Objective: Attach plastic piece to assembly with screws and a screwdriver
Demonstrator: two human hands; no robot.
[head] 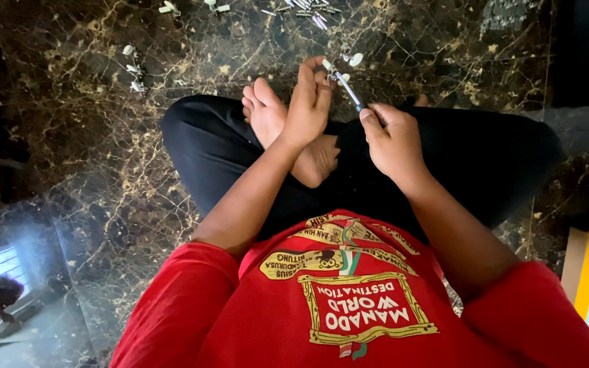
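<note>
Right hand (391, 140) gripping screwdriver (346, 87) handle, tip up at small white fitting (329, 68) that left hand (308, 102) is pinching above crossed legs. More fittings (133, 69) + metal pins (311, 10) lying on marble floor (90, 150).

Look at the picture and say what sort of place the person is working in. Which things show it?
Probably a room in a home, not a workshop: the person sits cross-legged and barefoot on a polished dark marble floor, small metal parts lie loose on it, and the screwdriver is worked in the lap.

I see dark gold-veined marble floor (103, 157), small white-tipped metal parts (133, 69) scattered, pile of metal pins (311, 10) near top edge
</note>
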